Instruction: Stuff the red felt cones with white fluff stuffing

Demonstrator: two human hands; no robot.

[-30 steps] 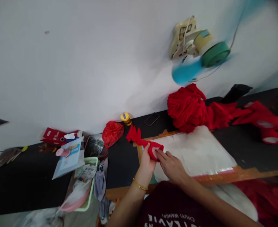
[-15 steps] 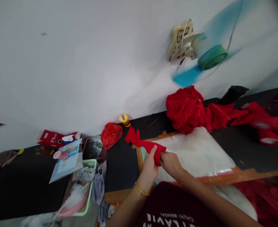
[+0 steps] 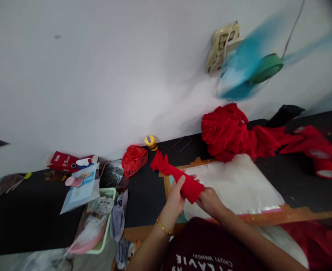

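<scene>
A long red cloth piece [image 3: 183, 178] stretches from the dark table onto the wooden-framed board [image 3: 267, 216] covered with a white sheet. My left hand [image 3: 175, 197], with a gold bangle on the wrist, grips the cloth from its left side. My right hand [image 3: 209, 199] holds the near end of the same cloth, pulled toward me. The far, splayed end of the cloth [image 3: 159, 162] rests on the black table top.
A heap of red fabric [image 3: 228, 130] lies at the back right, with more red pieces [image 3: 321, 154] further right. A red bag [image 3: 133, 158], a yellow-lidded jar [image 3: 150, 142] and a phone [image 3: 182, 143] sit near the wall. A green basket [image 3: 104, 222] of clutter stands left. A spinning fan [image 3: 247, 69] hangs on the wall.
Both hands have drawn the near end of the red cloth toward me and lifted it slightly off the board. My right hand moved from on top of it to gripping its end.
</scene>
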